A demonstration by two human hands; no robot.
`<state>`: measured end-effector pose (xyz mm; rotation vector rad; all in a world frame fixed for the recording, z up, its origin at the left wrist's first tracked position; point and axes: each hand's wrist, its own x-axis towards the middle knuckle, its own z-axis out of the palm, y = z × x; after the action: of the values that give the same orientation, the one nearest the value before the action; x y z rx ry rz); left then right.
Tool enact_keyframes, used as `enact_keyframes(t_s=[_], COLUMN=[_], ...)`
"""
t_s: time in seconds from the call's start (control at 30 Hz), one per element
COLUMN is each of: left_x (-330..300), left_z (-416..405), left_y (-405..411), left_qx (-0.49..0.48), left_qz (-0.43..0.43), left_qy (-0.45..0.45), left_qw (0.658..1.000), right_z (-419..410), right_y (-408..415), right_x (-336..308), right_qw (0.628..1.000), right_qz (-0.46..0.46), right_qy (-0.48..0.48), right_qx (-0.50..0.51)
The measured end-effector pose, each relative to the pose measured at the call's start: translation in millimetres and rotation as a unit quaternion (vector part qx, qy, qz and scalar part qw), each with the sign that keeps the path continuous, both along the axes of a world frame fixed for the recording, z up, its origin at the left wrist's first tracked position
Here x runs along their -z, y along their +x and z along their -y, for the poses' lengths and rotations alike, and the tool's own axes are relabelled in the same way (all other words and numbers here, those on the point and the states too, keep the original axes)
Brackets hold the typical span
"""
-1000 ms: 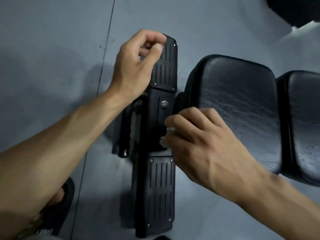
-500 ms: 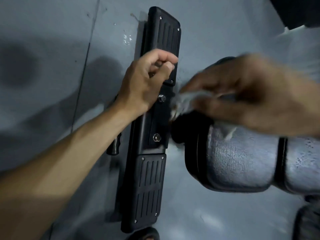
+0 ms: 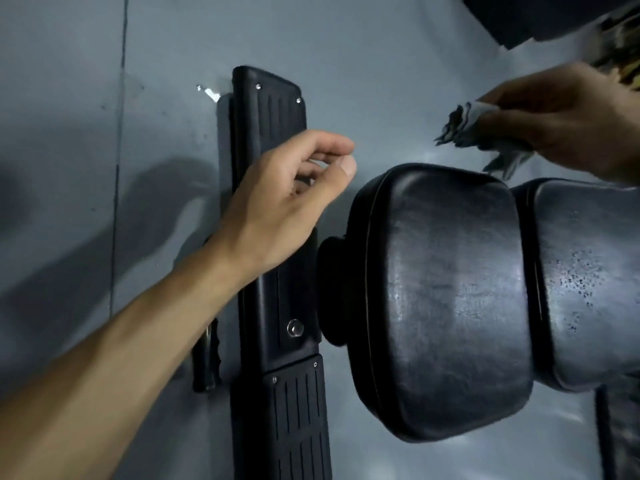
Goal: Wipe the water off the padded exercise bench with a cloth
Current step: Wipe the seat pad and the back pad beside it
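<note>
Grey floor (image 3: 69,98) occupies the left of our view, carrying a seam line and a few water drops beside the far tip of the black foot bar (image 3: 273,341), a ribbed crosspiece with screws and a round bolt. Over that bar we list our left hand (image 3: 277,209): its grip is loosely curled, thumb near the fingertips, pinching nothing we can make out, and hovering over the bar; half a second ago it sat lower on the same bar, so it has changed little. Next comes the bench (image 3: 446,299), its black padded seat cushion rounded and glossy, and to the right a second cushion (image 3: 588,289) speckled with water droplets. At the upper right we record our right hand (image 3: 568,123), its grip bunched round the grey cloth (image 3: 485,133), which hangs in folds above the far edge of the seat cushion without touching it. A second ago this hand was down at the joint between bar and seat; it has since lifted and travelled right. We judge the near cushion largely wiped and the beaded second cushion the next surface due. A dark object fills the top right corner, unidentified.
</note>
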<state>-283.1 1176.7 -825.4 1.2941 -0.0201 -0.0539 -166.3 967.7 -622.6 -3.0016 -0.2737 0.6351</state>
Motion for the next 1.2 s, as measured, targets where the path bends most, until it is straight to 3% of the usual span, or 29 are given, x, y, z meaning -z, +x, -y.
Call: enact_keyframes(t_s=[0.23, 0.3, 0.5, 0.67, 0.83, 0.93, 1.03, 1.1, 1.2], left_x=[-20, -19, -12, -14, -19, -21, -20, -20, -20], left_z=[24, 31, 35, 25, 17, 14, 12, 11, 9], left_y=[39, 37, 30, 34, 42, 47, 49, 52, 56], left_qx=[0.108, 0.126, 0.143, 0.198, 0.23, 0.234, 0.241, 0.252, 0.265], left_qz=[0.085, 0.082, 0.037, 0.007, -0.001, 0.002, 0.0, 0.002, 0.001], left_qy=[0.096, 0.085, 0.039, 0.06, 0.103, 0.138, 0.165, 0.185, 0.215], left_qw=[0.986, 0.985, 0.988, 0.978, 0.968, 0.963, 0.956, 0.95, 0.94], right_z=[32, 40, 31, 15, 27, 8, 0, 11, 24], right_y=[-7, -12, -31, -30, -35, -28, -18, -10, 3], right_x=[-19, -17, 10, 19, 13, 25, 32, 33, 29], right_qw=[0.995, 0.991, 0.96, 0.982, 0.981, 0.991, 0.99, 0.987, 0.98], right_qz=[-0.067, -0.096, -0.086, -0.09, -0.058, -0.068, -0.109, -0.132, -0.193], right_qy=[-0.021, -0.015, 0.164, 0.058, -0.002, -0.032, -0.086, -0.057, 0.011], right_qx=[0.069, 0.094, 0.208, 0.157, 0.184, 0.111, -0.039, -0.064, 0.045])
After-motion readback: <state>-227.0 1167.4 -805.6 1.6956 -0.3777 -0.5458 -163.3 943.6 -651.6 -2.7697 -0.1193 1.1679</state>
